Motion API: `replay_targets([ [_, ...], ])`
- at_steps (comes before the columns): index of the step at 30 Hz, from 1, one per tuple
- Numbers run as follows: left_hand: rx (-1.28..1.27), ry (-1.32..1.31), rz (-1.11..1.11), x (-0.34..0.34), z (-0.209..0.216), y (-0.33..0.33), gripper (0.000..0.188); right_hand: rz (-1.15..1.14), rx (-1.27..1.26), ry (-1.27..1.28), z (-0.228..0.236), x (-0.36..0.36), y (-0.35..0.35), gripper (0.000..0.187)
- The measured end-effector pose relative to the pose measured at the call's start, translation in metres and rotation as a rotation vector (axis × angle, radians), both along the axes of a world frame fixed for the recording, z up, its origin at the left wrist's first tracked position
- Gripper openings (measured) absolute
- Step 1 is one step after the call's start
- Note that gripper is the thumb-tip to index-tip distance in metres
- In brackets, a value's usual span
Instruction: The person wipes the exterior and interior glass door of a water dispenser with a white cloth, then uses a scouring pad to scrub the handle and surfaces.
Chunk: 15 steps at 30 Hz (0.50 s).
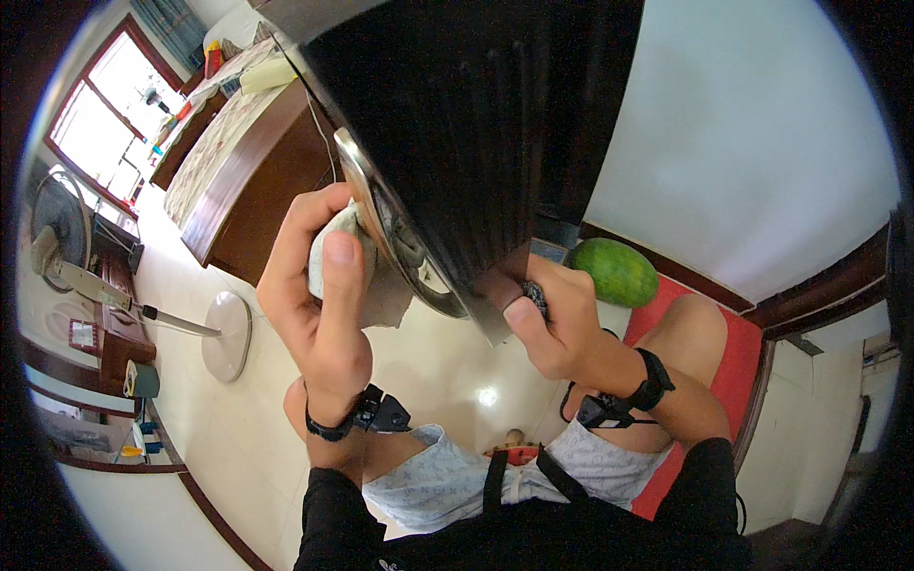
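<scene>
In front of me rises a large glossy black panel (419,114) with a thin silver edge, tilted and reflecting the room. A round metal-rimmed disc (395,224) stands against its left face. My left hand (319,295) is closed around a pale grey-white cloth-like piece (328,257), right beside the disc; whether they touch I cannot tell. At the panel's lower right, my right hand (562,324) is closed, thumb bent, on a small dark speckled thing (535,298) whose kind is unclear. Its fingers are partly hidden, and a dim reflection of it shows in the panel.
A watermelon (614,272) lies on the right, by a red mat (695,362) and the wall. On the left a standing fan (62,228) rests on a round base (227,335). A wooden bed (248,171) stands behind. Dark straps with small devices circle both wrists.
</scene>
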State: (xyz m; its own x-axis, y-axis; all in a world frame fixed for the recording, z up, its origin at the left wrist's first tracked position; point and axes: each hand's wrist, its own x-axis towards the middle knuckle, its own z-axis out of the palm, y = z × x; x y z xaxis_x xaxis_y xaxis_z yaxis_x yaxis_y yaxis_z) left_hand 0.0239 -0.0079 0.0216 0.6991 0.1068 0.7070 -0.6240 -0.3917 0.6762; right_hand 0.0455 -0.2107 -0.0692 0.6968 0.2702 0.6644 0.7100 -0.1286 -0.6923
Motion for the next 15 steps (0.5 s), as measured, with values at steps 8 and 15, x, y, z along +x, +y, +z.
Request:
replay_targets([
  [8, 0.002, 0.031, -0.105, 0.006, 0.003, 0.009, 0.025, 0.042, -0.043, 0.022, 0.004, 0.003, -0.003, 0.027],
  [15, 0.04, -0.006, -0.105, 0.014, -0.007, 0.009, 0.029, 0.029, -0.014, 0.018, 0.006, 0.001, 0.0, 0.027],
])
